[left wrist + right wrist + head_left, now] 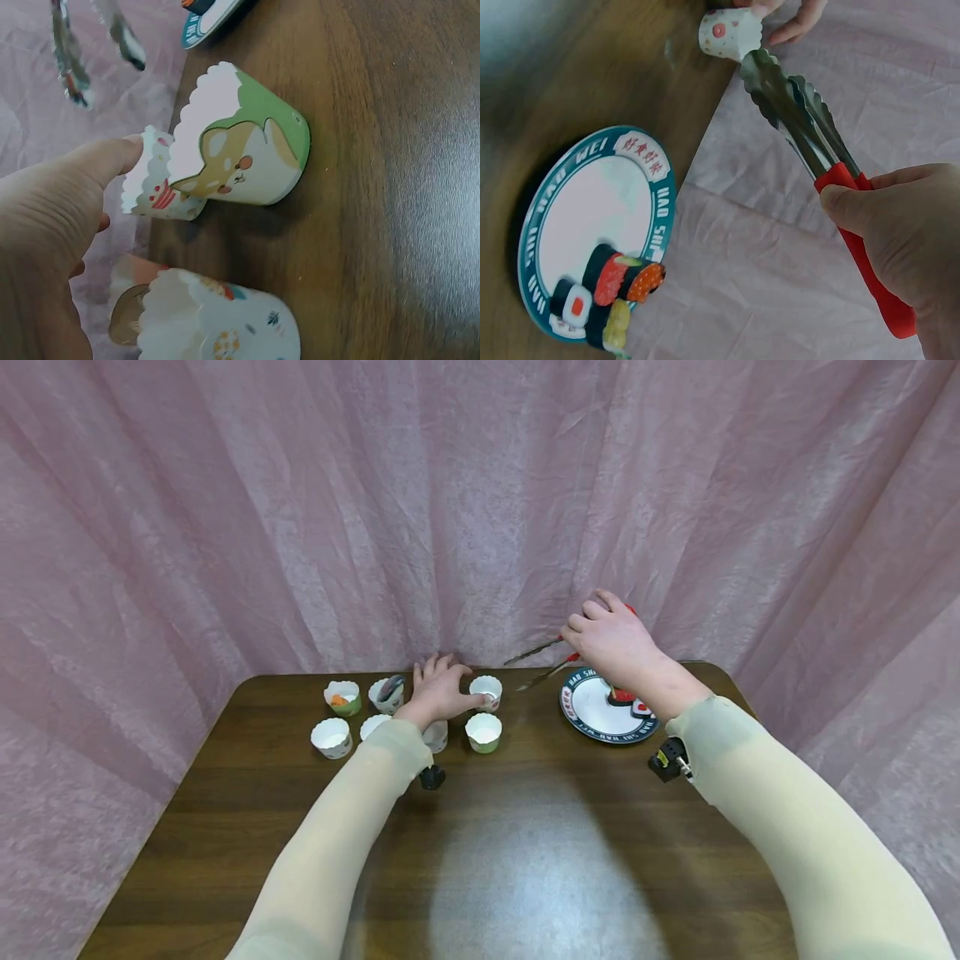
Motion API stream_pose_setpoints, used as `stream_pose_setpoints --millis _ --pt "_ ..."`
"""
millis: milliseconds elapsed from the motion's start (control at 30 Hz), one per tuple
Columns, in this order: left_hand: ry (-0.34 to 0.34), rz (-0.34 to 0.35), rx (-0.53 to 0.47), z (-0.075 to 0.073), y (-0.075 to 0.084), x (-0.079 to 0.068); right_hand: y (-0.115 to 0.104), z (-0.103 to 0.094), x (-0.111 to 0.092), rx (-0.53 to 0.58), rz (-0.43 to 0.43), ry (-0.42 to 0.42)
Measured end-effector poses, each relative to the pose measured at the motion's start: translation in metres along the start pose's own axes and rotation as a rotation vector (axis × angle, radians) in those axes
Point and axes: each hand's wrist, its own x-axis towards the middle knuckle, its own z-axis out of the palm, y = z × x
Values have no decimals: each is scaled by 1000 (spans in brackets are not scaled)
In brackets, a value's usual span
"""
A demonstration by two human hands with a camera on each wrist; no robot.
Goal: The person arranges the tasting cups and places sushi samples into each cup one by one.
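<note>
My right hand (pixel 611 635) grips red-handled metal tongs (pixel 810 127) above the table's back edge. The tongs are spread apart with nothing between their scalloped tips, which point left toward the cups. At the back right of the cup group, the left hand (pixel 441 689) puts its thumb on the rim of a small patterned paper cup (pixel 487 690); its other fingers spread loosely behind. In front of that cup stands a green paper cup (pixel 255 150) with a dog picture. Sushi pieces (pixel 607 296) sit together at one side of a white plate (pixel 592 202) with a teal lettered rim.
Further paper cups stand to the left, some partly hidden by my left arm. One cup (pixel 352 708) holds an orange piece (pixel 340 700); another (pixel 375 700) holds a dark piece (pixel 391 687). A pink curtain (pixel 480 510) hangs right behind the wooden table (pixel 540 843).
</note>
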Motion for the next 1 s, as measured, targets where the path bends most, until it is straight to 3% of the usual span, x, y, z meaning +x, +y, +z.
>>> stream_pose_setpoints --millis 333,533,1000 --pt "42 57 -10 -22 -1 -13 12 0 -18 12 24 -34" --pt "97 94 -19 -33 -1 -25 12 -1 -28 -5 20 -14" --pt "149 142 -109 -50 -27 -57 18 7 -48 21 9 80"
